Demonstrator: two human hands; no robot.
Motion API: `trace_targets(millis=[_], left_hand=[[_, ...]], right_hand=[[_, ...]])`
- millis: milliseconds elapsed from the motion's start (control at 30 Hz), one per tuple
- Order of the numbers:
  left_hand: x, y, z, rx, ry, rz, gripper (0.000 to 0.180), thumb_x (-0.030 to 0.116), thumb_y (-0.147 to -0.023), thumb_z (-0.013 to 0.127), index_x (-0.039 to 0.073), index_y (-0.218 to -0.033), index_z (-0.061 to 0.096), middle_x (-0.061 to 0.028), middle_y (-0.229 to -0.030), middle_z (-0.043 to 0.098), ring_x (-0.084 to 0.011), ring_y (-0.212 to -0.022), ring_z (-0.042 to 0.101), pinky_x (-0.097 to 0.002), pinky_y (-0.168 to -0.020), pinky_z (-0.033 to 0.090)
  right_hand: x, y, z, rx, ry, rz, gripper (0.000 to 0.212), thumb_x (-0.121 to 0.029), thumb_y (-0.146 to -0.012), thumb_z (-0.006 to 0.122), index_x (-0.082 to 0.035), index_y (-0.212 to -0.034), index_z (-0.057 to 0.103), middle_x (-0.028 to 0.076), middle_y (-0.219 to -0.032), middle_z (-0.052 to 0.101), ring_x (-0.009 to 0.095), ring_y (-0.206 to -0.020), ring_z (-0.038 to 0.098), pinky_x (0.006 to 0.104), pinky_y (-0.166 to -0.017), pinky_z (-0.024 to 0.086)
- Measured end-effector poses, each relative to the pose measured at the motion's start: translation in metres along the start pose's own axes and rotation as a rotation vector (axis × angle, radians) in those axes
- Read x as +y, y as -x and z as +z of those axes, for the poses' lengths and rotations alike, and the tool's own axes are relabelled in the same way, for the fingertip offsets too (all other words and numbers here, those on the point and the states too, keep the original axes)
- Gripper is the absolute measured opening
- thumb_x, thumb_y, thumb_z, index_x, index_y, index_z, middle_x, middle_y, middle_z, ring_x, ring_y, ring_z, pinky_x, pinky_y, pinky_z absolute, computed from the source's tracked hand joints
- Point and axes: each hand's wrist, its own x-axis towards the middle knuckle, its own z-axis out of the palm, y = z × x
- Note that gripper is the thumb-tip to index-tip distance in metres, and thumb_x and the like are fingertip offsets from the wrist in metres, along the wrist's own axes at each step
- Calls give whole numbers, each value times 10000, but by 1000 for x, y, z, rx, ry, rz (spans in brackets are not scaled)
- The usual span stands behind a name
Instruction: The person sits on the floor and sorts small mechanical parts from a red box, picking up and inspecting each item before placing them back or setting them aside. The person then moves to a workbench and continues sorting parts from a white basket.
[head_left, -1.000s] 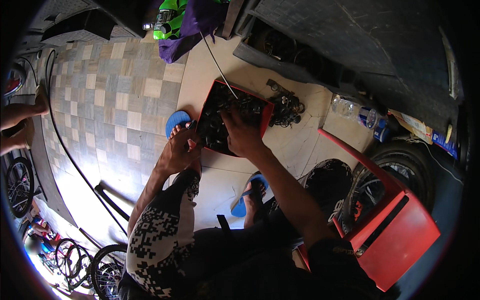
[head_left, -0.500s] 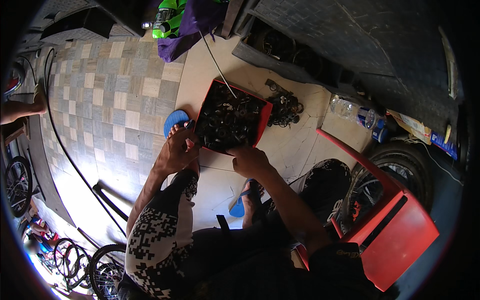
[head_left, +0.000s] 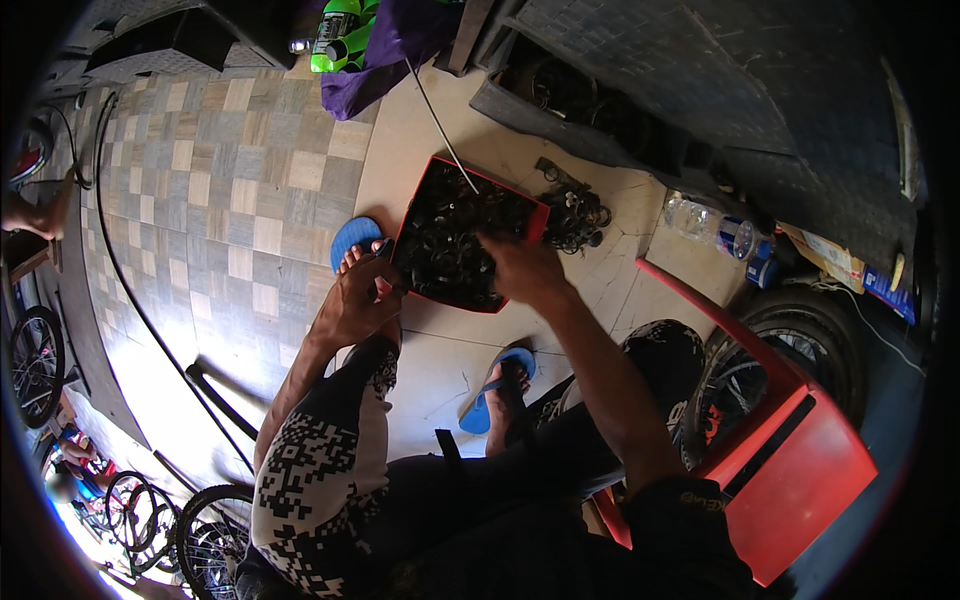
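A red box [head_left: 456, 305] full of small dark metal parts [head_left: 447, 240] sits on the floor in front of me. My right hand [head_left: 528, 270] is over its right part, index finger stretched out among the parts, the other fingertips partly hidden. Nothing shows in its grasp. By the box's near left side, above my foot, my left hand [head_left: 358, 298] is closed with its fingers curled in. Whatever it may hold is hidden. A thin metal rod [head_left: 440, 125] leans into the far side of the box.
More dark parts [head_left: 575, 212] lie right of the box. A purple bag [head_left: 375, 60] with green bottles [head_left: 338, 38] stands beyond. On the right are clear plastic bottles [head_left: 700, 222], a tire [head_left: 815, 325] and a red plastic chair [head_left: 790, 480]. A black cable [head_left: 135, 300] crosses the left floor.
My right hand has moved from the box's near edge forward and slightly right, over the parts. My left hand has stayed by the near left side.
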Motion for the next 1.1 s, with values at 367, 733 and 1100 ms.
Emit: trace_targets(millis=[367,733,1100], left_hand=[[7,2,-2,2,30,-14,175,57,-850,736,36,-1002,651,-91,-966,658,-220,-917,652,-363,-841,516],[2,2,2,-10,9,39,189,87,-863,749,24,-1013,655,-98,-938,677,-223,-906,658,-374,-813,525],[5,1,-1,-20,47,-60,229,102,-820,732,37,-1031,671,-133,-994,625,-301,-933,639,-421,-822,509]], right_hand=[[-3,25,-9,-17,63,-92,406,-113,-852,669,-164,-1250,724,82,-1135,725,304,-1045,712,461,-873,578],[25,-16,-10,217,585,-471,242,-337,-935,704,-204,-1128,767,41,-1302,657,230,-1267,539,451,-1088,397],[19,0,-9,180,77,-278,249,-202,-927,659,-191,-1163,736,118,-1192,717,322,-1027,725,488,-936,576]])
